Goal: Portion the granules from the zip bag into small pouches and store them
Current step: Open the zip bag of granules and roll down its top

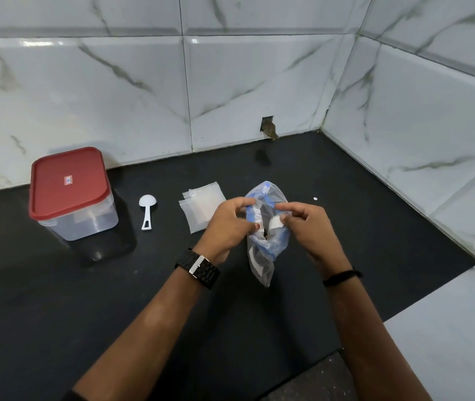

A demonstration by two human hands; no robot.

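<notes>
Between your left hand point(228, 224) and right hand point(307, 224), both pinching its rim, the limp clear blue-striped zip bag point(262, 250) looks slippery; grip near the zip.

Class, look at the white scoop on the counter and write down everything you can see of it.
The white scoop looks like smooth plastic: a round bowl at the far end and a short flat handle with a cut-out opening at the near end. It lies on the black counter, bowl turned face down, handle pointing toward the person. It sits between the red-lidded container and the stack of small clear pouches, apart from both. Neither hand touches it; both are busy with the zip bag.
</notes>
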